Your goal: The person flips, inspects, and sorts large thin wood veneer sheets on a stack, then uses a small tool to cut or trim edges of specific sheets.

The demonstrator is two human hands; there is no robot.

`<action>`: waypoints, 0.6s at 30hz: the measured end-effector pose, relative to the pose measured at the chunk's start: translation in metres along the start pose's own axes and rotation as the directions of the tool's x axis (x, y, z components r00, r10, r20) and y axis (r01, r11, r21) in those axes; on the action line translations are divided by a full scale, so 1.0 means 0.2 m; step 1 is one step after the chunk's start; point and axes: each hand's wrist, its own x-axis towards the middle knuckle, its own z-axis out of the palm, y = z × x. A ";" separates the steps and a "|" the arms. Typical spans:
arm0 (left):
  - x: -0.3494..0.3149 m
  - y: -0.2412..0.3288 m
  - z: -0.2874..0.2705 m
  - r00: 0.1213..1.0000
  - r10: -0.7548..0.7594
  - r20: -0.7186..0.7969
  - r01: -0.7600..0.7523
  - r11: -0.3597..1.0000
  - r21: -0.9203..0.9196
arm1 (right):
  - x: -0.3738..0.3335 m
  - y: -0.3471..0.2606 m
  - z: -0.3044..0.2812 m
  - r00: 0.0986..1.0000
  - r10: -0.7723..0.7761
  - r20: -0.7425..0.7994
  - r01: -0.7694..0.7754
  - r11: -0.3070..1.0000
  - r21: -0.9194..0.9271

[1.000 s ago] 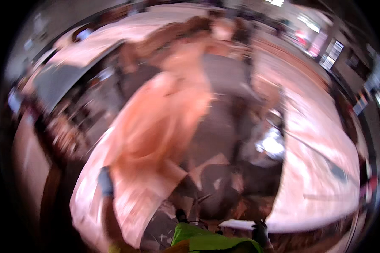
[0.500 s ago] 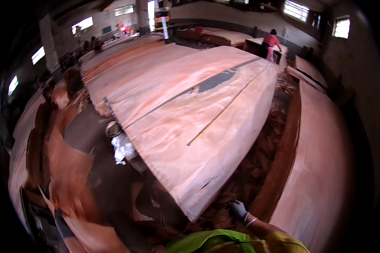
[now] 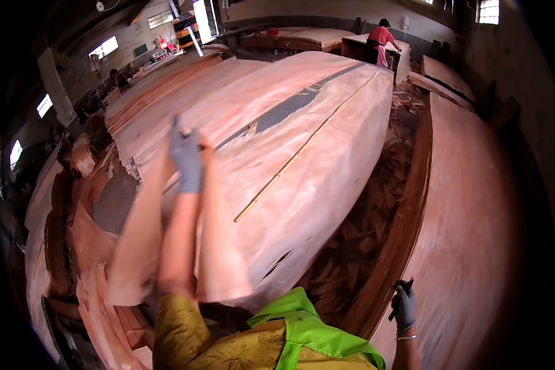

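My left hand (image 3: 187, 157), in a grey glove, is stretched forward over the large wood veneer stack (image 3: 327, 160). Its fingers are closed on a thin veneer piece (image 3: 223, 259), which hangs down on both sides of my forearm and is blurred by motion. My right hand (image 3: 404, 306), also gloved, is lower right above the near part of another veneer stack (image 3: 462, 216). It grips a small dark tool (image 3: 402, 285) whose kind I cannot make out. A long thin stick (image 3: 302, 151) lies along the large stack, beside a dark gap in its top sheet.
Veneer scraps (image 3: 376, 216) litter the gap between the two stacks. Torn sheets (image 3: 95, 246) are heaped at the left. A person (image 3: 382, 43) in red stands at the far end near another stack. A pillar (image 3: 57, 86) rises at the back left.
My left hand has swung from the lower left up over the large stack, bringing the veneer piece. My right hand has moved right, and the view has shifted.
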 end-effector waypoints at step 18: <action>-0.73 -0.57 2.10 0.950 -0.272 0.155 0.300 0.930 -0.210 | 1.80 -0.48 0.94 0.791 -0.045 0.610 0.313 0.887 -0.340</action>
